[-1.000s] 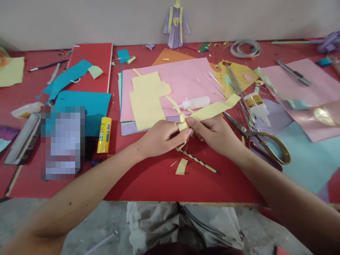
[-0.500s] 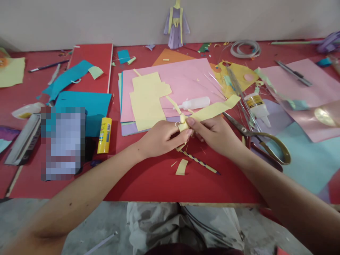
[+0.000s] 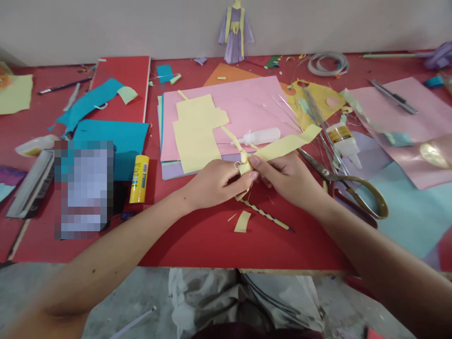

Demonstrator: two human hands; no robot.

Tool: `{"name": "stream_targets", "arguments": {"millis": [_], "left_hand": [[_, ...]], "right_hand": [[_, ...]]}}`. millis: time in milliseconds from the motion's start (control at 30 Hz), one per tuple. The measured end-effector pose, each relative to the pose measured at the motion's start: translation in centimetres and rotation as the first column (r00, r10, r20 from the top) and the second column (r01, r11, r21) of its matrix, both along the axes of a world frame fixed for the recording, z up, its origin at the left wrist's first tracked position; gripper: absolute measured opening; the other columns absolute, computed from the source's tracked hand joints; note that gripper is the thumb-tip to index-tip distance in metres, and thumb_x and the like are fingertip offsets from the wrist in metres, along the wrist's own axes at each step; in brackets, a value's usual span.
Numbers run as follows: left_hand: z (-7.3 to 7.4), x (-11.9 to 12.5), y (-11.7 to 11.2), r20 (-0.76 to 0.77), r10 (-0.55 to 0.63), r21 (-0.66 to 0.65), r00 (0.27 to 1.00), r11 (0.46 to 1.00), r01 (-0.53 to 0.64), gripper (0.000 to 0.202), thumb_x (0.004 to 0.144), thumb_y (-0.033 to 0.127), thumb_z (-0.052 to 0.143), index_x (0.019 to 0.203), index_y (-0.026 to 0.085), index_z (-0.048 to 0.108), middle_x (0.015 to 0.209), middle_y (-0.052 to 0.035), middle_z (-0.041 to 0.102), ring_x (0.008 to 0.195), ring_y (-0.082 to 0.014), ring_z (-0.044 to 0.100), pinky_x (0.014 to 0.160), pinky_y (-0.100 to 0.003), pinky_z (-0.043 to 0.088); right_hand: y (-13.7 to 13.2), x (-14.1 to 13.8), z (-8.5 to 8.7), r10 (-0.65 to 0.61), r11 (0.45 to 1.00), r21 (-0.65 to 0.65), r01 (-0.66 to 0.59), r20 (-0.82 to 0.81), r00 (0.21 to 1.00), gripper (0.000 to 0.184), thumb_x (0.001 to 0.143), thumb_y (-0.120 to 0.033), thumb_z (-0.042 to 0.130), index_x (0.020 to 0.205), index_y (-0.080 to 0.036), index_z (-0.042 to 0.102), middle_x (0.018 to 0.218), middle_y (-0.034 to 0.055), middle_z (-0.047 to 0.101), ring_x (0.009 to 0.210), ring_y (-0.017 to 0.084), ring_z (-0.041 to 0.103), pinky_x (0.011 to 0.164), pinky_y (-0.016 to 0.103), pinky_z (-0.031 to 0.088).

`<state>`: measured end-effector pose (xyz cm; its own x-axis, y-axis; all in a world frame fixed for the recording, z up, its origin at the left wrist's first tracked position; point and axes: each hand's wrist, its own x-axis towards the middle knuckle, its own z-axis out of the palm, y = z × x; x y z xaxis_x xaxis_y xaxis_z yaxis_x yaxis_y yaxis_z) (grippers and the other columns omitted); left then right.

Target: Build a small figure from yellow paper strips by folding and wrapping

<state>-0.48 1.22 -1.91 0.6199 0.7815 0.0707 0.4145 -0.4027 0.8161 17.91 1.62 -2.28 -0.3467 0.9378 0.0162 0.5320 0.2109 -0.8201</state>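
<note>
Over the red table (image 3: 197,240), my left hand (image 3: 212,182) and my right hand (image 3: 286,178) meet at a folded yellow paper strip (image 3: 282,147). Both pinch the strip at its knot-like fold, fingers closed on it. The long end of the strip runs up and to the right, and a short end pokes out to the upper left. A small wire ring shows at the fold by my left thumb. Just below the hands lie a striped pencil (image 3: 265,214) and a small yellow paper scrap (image 3: 242,221).
Pink and yellow sheets (image 3: 226,117) with a white glue bottle (image 3: 259,137) lie behind the hands. Large scissors (image 3: 348,186) and a second glue bottle (image 3: 342,139) sit to the right. A yellow glue stick (image 3: 139,179) and teal paper (image 3: 113,136) lie left. A paper doll (image 3: 235,33) leans on the wall.
</note>
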Motion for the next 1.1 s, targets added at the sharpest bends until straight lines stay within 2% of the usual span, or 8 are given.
{"name": "stream_targets", "arguments": {"millis": [267,500,833,1100], "left_hand": [[0.0,0.1,-0.06,-0.008,0.001,0.018,1.0,1.0,-0.001,0.046,0.096,0.031,0.04,0.055,0.017,0.055,0.053,0.0019,0.06,0.053,-0.0094,0.055,0.057,-0.024,0.039],[-0.18,0.13,-0.1,-0.007,0.003,0.083,1.0,0.997,-0.002,0.042,0.095,0.03,0.042,0.057,0.017,0.053,0.053,0.0022,0.058,0.052,-0.0094,0.053,0.055,-0.024,0.036],[-0.2,0.19,-0.15,-0.074,0.014,0.097,0.997,0.995,-0.007,0.042,0.095,0.033,0.041,0.057,0.017,0.05,0.054,0.0008,0.057,0.052,-0.0107,0.051,0.053,-0.026,0.033],[-0.27,0.2,-0.14,-0.024,-0.004,0.097,1.0,0.995,0.006,0.04,0.095,0.03,0.042,0.058,0.016,0.051,0.054,0.0021,0.057,0.052,-0.0091,0.051,0.054,-0.024,0.034]], "right_hand": [[-0.06,-0.01,0.19,0.007,1.0,0.023,-0.008,0.031,0.999,0.059,0.089,-0.061,0.044,0.049,-0.02,0.035,0.045,-0.0026,0.035,0.042,0.009,0.033,0.042,0.028,0.02],[0.01,0.18,0.06,0.03,0.997,0.065,-0.033,0.045,0.999,0.06,0.091,-0.058,0.043,0.047,-0.019,0.032,0.044,-0.0031,0.03,0.042,0.007,0.027,0.042,0.026,0.018],[0.12,0.21,0.19,0.053,0.996,0.063,-0.057,0.067,0.996,0.061,0.09,-0.061,0.042,0.047,-0.019,0.038,0.045,-0.0028,0.034,0.042,0.008,0.031,0.043,0.027,0.02],[0.01,0.2,0.12,0.042,0.989,0.139,-0.057,0.11,0.993,0.059,0.093,-0.055,0.041,0.048,-0.019,0.027,0.045,-0.0036,0.027,0.042,0.007,0.024,0.043,0.028,0.017]]}}
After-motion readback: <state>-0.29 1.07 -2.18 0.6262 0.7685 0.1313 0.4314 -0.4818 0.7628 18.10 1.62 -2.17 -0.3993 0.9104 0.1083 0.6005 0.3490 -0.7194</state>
